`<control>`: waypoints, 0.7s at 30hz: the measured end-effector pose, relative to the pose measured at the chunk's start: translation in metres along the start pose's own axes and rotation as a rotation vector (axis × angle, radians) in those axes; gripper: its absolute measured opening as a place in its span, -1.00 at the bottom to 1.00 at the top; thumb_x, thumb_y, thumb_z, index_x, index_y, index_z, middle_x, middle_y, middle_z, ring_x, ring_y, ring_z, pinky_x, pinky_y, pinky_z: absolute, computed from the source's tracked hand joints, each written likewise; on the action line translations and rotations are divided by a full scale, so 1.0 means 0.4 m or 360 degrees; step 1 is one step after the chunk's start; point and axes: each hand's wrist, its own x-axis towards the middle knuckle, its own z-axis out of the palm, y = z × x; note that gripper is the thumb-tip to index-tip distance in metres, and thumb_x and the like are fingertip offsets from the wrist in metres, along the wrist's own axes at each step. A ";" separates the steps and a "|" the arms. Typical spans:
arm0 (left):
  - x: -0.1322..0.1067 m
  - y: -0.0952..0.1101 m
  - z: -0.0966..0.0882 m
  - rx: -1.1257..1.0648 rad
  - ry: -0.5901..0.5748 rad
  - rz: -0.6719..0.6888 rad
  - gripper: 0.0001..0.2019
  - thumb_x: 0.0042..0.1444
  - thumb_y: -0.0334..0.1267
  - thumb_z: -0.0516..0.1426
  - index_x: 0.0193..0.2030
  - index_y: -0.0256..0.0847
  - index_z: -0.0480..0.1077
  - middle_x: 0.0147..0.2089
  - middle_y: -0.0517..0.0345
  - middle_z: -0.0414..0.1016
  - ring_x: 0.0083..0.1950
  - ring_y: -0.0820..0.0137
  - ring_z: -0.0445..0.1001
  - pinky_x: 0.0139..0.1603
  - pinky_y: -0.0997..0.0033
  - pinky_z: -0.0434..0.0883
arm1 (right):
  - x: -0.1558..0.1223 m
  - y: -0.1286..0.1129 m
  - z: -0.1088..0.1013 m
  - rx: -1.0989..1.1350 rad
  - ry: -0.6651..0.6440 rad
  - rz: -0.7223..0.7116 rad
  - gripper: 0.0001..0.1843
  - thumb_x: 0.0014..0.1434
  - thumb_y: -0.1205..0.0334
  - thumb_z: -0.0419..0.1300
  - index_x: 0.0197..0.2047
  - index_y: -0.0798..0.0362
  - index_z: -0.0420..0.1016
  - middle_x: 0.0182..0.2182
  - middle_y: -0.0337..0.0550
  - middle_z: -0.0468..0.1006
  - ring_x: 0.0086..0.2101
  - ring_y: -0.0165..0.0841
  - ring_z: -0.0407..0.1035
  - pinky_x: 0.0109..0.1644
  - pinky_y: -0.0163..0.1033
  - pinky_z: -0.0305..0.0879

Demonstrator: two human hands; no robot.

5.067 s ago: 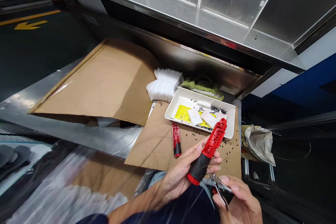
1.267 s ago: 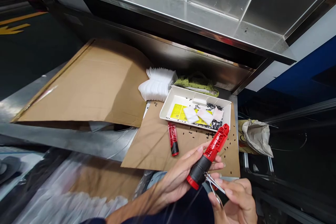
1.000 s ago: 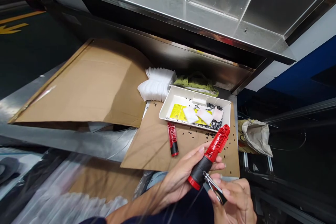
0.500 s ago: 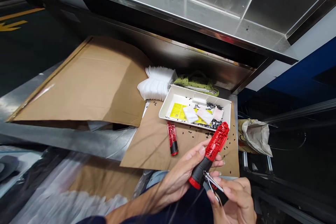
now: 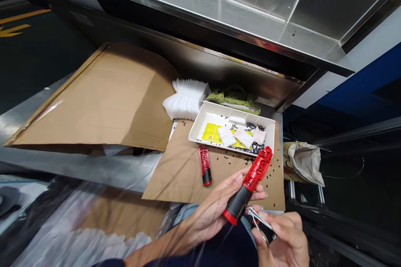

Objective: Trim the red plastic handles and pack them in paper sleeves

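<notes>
Grip of left hand (image 5: pixel 213 204) wrapping red-black handle (image 5: pixel 255 173) firmly; grip of right hand (image 5: pixel 283 238) pinching small pliers (image 5: pixel 258 219) close at handle's end, steadying above cardboard (image 5: pixel 175 179).

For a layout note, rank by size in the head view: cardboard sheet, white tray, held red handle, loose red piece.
1. Cardboard sheet
2. White tray
3. Held red handle and loose red piece: unranked; the handle looks bigger but sits nearer the camera.
</notes>
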 end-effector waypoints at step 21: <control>-0.040 0.072 -0.248 0.0397 0.1236 0.0879 -0.33 0.33 -0.13 0.19 0.51 -0.07 0.09 0.30 0.07 0.47 0.15 0.28 0.53 0.01 0.49 0.48 | -0.036 0.163 0.179 0.0497 -0.0602 0.1212 -0.81 0.28 0.15 -0.02 -0.16 0.00 0.37 -0.33 -0.20 0.55 -0.49 -0.39 0.38 -0.37 -0.26 0.34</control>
